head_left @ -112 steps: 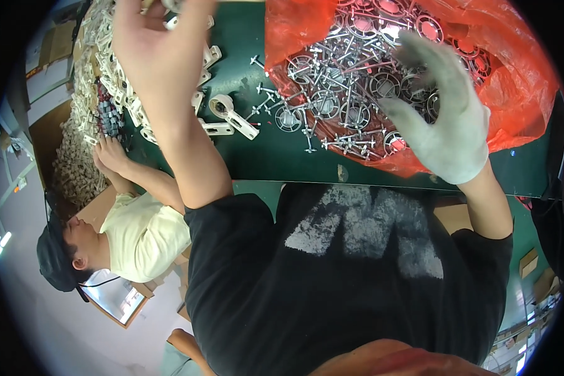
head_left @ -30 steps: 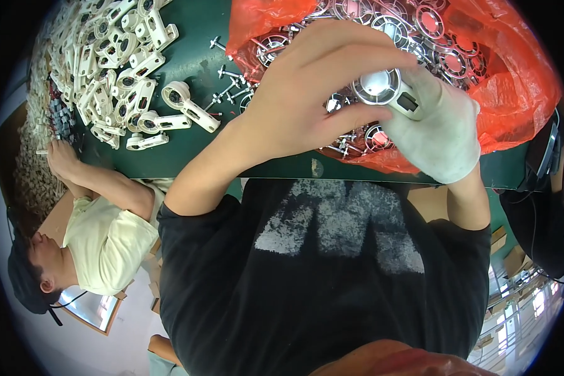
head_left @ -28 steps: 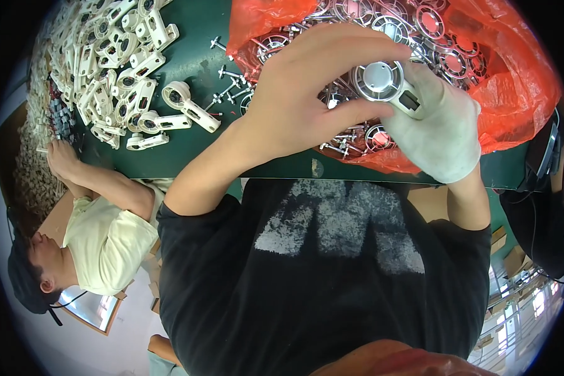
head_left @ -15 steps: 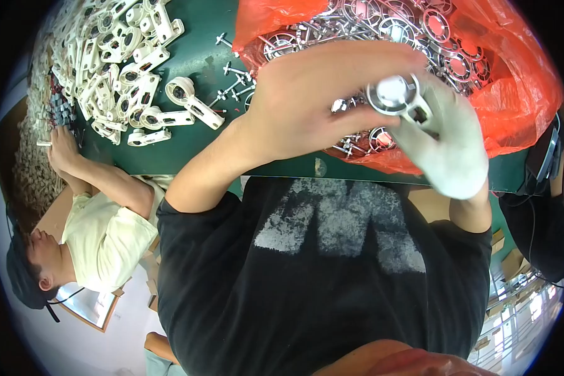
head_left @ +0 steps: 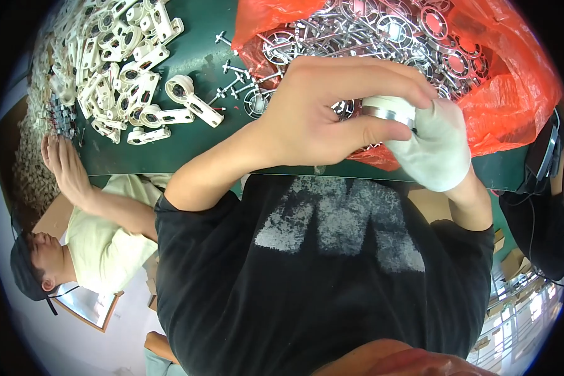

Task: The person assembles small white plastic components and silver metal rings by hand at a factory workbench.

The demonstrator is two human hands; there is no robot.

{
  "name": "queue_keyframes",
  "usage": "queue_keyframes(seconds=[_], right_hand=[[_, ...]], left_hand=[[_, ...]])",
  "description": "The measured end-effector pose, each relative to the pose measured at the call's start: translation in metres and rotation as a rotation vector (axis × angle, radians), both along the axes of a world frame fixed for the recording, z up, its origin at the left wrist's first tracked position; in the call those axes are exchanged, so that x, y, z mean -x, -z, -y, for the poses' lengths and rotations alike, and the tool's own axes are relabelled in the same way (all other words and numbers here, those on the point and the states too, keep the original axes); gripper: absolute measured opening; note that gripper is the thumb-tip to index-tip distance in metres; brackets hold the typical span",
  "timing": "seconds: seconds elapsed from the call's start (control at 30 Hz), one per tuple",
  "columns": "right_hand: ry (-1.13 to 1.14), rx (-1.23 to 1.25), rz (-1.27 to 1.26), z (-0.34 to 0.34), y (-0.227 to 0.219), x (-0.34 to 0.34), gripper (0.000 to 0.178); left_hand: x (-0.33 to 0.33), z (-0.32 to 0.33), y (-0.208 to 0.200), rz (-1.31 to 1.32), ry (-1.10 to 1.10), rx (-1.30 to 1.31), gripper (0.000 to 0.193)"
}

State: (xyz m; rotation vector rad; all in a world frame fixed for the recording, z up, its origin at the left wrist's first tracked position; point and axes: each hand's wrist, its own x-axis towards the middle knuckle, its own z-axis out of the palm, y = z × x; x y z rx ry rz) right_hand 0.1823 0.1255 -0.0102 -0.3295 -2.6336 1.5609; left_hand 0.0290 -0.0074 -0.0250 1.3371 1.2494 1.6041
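Both of my hands meet over the near edge of an open red bag. My bare left hand curves its thumb and fingers around a round white part with a silver rim, pinching it from the left. My right hand, in a white glove, is closed on the same part from the right. The part is turned edge-on, and my fingers and the glove hide much of it. Behind my hands, silver spoked rings with rods fill the bag.
A red plastic bag spreads over the green table. Left lies a heap of white round-headed housings, with a few silver pieces beside the bag. A co-worker's hand is near small parts at the far left.
The held part has turned from showing its round silver-ringed face to edge-on. My gloved hand has shifted slightly left and closed in. The co-worker's hand has moved nearer and opened out.
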Motion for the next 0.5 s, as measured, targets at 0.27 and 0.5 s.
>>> queue_keyframes(seconds=[0.27, 0.5], right_hand=[[-0.108, -0.213, -0.086, -0.004, 0.004, 0.000, 0.032], [0.021, -0.114, -0.091, 0.010, -0.013, 0.011, 0.050]], left_hand=[[0.010, 0.007, -0.016, -0.017, 0.038, -0.001, 0.034], [0.130, 0.047, -0.092, -0.275, -0.196, 0.514, 0.024]])
